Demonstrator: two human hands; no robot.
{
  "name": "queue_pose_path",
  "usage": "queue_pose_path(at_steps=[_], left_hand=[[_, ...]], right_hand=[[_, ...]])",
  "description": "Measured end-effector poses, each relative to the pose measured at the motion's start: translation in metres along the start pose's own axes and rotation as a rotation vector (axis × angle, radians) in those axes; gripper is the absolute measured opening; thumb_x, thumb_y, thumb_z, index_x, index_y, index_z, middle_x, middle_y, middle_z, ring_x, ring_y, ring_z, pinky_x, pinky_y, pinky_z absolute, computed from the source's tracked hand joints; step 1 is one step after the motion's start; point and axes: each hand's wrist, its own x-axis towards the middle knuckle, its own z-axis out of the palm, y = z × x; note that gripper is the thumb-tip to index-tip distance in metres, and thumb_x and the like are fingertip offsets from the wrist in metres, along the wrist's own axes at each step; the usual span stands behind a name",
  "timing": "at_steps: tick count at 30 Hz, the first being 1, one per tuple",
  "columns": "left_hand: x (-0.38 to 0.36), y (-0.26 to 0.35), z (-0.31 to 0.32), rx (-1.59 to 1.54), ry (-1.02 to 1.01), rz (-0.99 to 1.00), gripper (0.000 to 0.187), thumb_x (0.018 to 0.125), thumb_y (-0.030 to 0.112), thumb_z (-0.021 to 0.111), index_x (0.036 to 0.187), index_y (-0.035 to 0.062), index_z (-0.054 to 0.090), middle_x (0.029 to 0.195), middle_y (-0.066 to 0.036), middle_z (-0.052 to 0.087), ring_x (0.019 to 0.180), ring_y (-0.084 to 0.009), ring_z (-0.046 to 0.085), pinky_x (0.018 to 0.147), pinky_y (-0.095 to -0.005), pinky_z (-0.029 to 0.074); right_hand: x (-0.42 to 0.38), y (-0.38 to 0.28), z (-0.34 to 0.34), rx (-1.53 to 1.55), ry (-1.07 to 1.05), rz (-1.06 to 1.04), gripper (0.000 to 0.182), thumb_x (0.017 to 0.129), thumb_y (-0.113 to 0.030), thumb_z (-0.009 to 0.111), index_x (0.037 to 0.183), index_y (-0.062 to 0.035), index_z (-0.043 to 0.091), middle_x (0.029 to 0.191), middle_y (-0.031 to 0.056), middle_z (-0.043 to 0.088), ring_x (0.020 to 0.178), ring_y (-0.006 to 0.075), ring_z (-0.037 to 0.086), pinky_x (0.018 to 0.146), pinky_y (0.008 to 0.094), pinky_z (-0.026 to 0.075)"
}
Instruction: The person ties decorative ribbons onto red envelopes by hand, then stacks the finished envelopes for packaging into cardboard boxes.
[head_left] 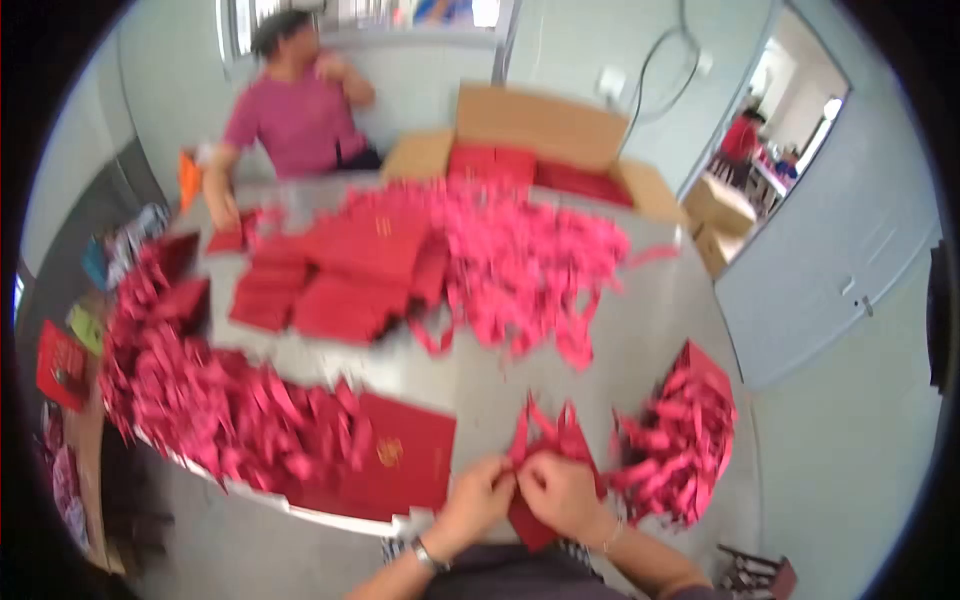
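At the table's near edge, my left hand point(480, 492) and my right hand point(562, 494) are close together at the top of a small red paper bag point(532, 528). Fingers of both hands are curled in and pinching at it; the exact grip is blurred. Pink-red ribbon loops point(530, 418) stand up from the bag just beyond my knuckles. To the right lies a fanned stack of red bags with ribbons point(685, 440). On the left, a long overlapping row of ribboned bags point(230, 410) ends in a flat red bag with a gold emblem point(415, 455).
Flat red bags point(350, 270) and a heap of loose pink ribbons point(530, 260) cover the table's far middle. Behind them stands an open cardboard box point(540, 120) holding red bags. A co-worker in a pink shirt point(300, 120) sits far left, one hand on a red piece.
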Motion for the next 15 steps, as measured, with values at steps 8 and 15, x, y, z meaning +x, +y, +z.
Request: queue_pose_path(at_steps=[8,15], left_hand=[[-0.005,-0.013,0.003,0.066,0.047,-0.021,0.025,0.086,0.016,0.065,0.106,0.0024,0.064,0.094,-0.017,0.068,0.086,-0.0257,0.068,0.075,-0.033,0.052],[-0.007,-0.025,0.007,0.009,0.091,-0.011,0.021,0.087,0.015,0.066,0.102,0.001,0.065,0.091,-0.015,0.068,0.082,-0.0237,0.067,0.072,-0.0321,0.052]], right_hand=[[0.0,-0.006,-0.002,-0.099,-0.083,0.09,0.013,0.082,-0.023,0.062,0.083,-0.0103,0.063,0.074,0.0093,0.067,0.068,0.0306,0.066,0.059,0.0446,0.052],[-0.001,-0.011,-0.004,-0.138,-0.128,0.058,0.015,0.084,-0.023,0.061,0.085,-0.0084,0.063,0.078,0.0106,0.067,0.073,0.0305,0.066,0.062,0.0435,0.052]])
